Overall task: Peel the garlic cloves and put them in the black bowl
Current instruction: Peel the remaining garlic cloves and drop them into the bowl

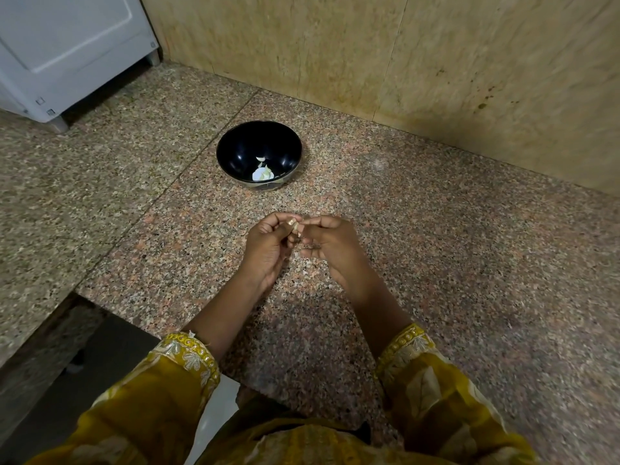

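Left hand [268,245] and right hand [330,245] meet above the granite worktop [436,246], fingers of both pinching one garlic clove [296,229] between them. Black bowl [259,152] sits beyond the hands, near the wall, holding a few pale garlic pieces [263,172].

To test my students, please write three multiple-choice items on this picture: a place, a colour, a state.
1. Where does the black bowl stand? A on the granite counter; B in a sink; C on a stool.
2. What colour are the sleeves? A blue; B mustard yellow; C red.
3. The garlic clove is: A lying loose; B pinched by the left hand and right hand; C under water.
Answers: 1 A, it rests on the stone; 2 B, the cuffs show yellow; 3 B, both hands grip it.
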